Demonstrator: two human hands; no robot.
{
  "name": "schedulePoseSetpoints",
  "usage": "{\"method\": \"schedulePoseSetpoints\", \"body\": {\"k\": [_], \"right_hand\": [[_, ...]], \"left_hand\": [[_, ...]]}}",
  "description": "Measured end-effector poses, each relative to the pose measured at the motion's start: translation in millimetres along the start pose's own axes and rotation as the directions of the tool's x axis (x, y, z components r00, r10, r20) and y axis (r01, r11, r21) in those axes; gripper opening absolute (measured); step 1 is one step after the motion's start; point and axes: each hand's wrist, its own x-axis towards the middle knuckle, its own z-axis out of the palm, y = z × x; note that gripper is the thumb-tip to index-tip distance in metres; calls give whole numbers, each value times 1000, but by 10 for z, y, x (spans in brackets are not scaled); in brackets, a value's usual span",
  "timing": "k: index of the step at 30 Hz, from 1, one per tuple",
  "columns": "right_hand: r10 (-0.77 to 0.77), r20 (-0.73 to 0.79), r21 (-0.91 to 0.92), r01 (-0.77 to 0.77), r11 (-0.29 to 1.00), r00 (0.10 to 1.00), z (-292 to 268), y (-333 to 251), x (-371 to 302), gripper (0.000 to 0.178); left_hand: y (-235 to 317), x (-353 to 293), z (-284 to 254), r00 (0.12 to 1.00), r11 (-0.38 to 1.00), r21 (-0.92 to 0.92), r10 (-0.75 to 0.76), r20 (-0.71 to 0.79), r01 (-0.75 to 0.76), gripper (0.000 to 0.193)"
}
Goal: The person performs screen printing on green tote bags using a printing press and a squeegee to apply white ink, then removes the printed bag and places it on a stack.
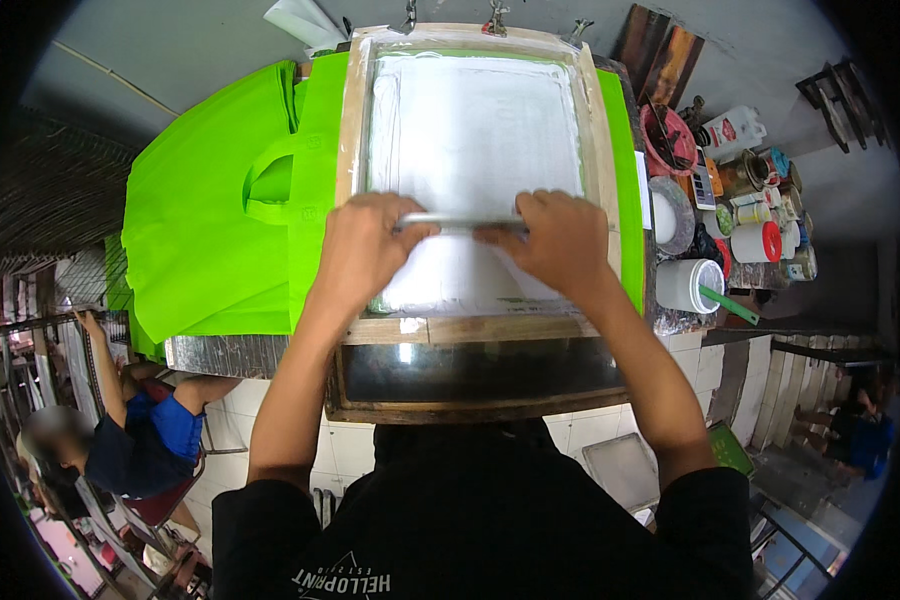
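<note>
Fingers (412, 232) of the left hand (358, 245) are clenched around the left end of a pale bar (460, 219), thumb on the near side, in the centre of the head view; those of the right hand (560, 240) grasp its right end likewise. The bar lies crosswise over white mesh (475, 120) set in a wooden frame (597, 150), which fills the upper middle. Metal clamps (495, 16) stand along the frame's top edge. Bright green fabric (205, 225) with a handle loop spreads across the upper left. At right of the frame sit a pink basket (684, 132), a white jug (733, 131) and a white tub (682, 287) holding a green stick (727, 303). A seated person (145, 445) appears lower left.
</note>
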Motion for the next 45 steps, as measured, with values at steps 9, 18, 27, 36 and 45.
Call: {"method": "schedulePoseSetpoints", "body": {"k": [9, 18, 27, 36, 45], "right_hand": [[40, 163, -37, -34, 999, 986, -212, -434, -821, 37], [-71, -9, 101, 72, 992, 997, -185, -388, -952, 25], [-262, -398, 3, 287, 958, 879, -1144, -332, -371, 28], [-144, -384, -113, 109, 988, 912, -2318, -149, 1108, 32], [33, -307, 132, 8, 991, 951, -2822, -68, 1976, 37]], "left_hand": [[223, -856, 23, 996, 996, 0, 86, 4, -86, 22], [-393, -1443, 375, 962, 983, 181, 69, -264, -21, 117], [62, -1007, -338, 717, 962, 87, 251, -651, -258, 128], [-426, -299, -638, 835, 933, -196, -357, -419, 301, 82], [-1794, -521, -419, 764, 469, -711, -628, 147, 523, 14]]}}
